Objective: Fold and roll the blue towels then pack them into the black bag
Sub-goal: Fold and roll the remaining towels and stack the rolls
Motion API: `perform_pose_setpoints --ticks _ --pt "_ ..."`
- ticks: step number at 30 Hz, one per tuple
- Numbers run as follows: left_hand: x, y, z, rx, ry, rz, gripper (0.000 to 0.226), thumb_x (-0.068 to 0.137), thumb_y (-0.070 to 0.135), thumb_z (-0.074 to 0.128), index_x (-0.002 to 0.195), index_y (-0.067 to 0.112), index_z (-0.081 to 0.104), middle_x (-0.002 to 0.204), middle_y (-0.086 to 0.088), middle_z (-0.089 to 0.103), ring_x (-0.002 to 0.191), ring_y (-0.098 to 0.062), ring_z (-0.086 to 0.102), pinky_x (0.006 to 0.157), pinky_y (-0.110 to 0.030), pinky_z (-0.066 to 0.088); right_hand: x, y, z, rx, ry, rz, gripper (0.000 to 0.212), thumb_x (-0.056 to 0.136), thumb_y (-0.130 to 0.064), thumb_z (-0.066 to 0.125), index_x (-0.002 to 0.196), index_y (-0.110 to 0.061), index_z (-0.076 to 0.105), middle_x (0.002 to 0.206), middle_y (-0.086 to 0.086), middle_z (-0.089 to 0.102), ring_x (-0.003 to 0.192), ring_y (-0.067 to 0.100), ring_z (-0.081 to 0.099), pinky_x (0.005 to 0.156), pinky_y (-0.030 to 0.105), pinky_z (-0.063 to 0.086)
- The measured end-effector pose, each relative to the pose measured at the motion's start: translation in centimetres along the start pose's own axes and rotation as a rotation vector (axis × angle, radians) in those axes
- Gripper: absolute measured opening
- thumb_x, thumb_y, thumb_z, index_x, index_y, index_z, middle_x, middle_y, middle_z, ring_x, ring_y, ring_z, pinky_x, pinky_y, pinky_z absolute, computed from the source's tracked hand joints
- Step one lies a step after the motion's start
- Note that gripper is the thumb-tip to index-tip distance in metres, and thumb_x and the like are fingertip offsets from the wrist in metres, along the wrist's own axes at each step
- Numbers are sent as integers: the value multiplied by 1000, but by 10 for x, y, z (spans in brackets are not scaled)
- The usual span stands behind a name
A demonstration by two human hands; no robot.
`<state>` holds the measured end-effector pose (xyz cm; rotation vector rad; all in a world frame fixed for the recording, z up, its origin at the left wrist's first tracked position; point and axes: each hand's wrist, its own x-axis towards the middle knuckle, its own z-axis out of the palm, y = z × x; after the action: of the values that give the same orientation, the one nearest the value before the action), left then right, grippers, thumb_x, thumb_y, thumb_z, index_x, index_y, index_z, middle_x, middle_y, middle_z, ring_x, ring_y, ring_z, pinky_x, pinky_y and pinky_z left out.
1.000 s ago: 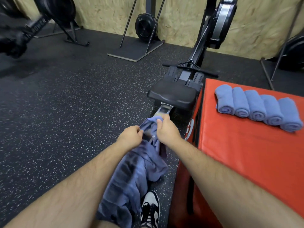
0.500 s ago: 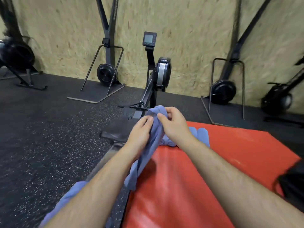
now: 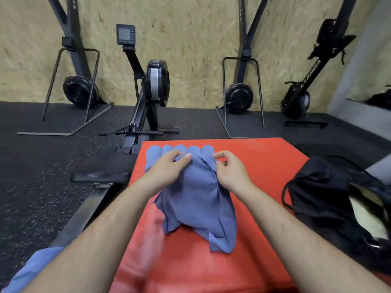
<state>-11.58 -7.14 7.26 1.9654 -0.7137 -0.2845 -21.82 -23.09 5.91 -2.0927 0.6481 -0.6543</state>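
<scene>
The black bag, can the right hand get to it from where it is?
Probably yes. The black bag sits on the red mat just beside the right hand, nothing between them, though that hand is pinching the blue towel.

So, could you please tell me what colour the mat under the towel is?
Red-orange. The mat shows best in the head view, beneath the blue towel.
</scene>
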Motion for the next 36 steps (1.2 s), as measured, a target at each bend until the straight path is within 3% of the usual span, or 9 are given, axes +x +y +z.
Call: perform_pose_setpoints --ticks 4,7,10,14,18,22,28,32,36 --pt "3 -8 2 -185 -250 -77 35 67 18 56 99 25 68 96 3 66 99 -15 59 83 -29 44 -12 29 5 98 -67 30 18 93 -25 63 111 -22 65 81 -15 59 68 -1 51 59 11 37" --pt "7 -20 5 -52 -204 -54 33 81 10 64 108 29 63 92 10 66 86 -6 59 68 -17 42 -10 44 9 101 -132 -5 25 79 -28 81 99 -21 68 89 -9 68 71 -3 55 62 10 40" --pt "16 -36 6 -59 -132 -38 27 87 18 74 110 21 60 100 0 69 86 -11 65 73 -22 50 3 48 13 -31 -119 -71 5 88 -22 72 89 -17 72 84 -5 71 71 3 58 65 19 40" --pt "30 -51 1 87 -53 52 30 85 18 77 108 15 58 96 -1 64 74 -5 58 63 -8 45 15 55 15 -83 -65 -7 37 98 -26 55 67 -5 59 64 12 57 64 15 43 61 38 32" --pt "37 -80 7 387 98 159 20 83 30 77 85 16 63 78 5 58 68 -1 51 62 -20 39 21 60 17 -57 -87 177 38 96 -26 52 60 -17 43 65 5 31 65 17 27 56 35 20" --pt "40 -106 23 493 -64 34 31 95 33 62 69 15 59 67 1 62 65 -21 57 58 -33 41 20 67 18 -169 -170 283 44 86 -16 54 45 -15 37 58 4 30 59 18 27 51 31 20" --pt "50 -104 44 442 -74 -29 28 95 43 59 88 18 66 77 2 68 74 -19 62 64 -29 43 3 77 13 -72 -212 289 28 86 -13 61 58 -17 57 60 3 44 59 14 37 55 29 30" --pt "53 -90 53 196 -118 -79 29 89 40 70 78 13 68 64 -1 66 52 -9 55 49 -20 42 -10 79 6 0 -161 253 31 91 -18 64 60 -16 62 58 -7 51 58 8 41 54 27 34" --pt "48 -81 47 143 -116 -76 22 86 28 76 73 15 65 64 2 62 57 -10 51 58 -24 42 -10 77 -2 167 -102 273 23 90 -20 63 77 -2 70 69 -1 56 68 11 46 63 29 36"
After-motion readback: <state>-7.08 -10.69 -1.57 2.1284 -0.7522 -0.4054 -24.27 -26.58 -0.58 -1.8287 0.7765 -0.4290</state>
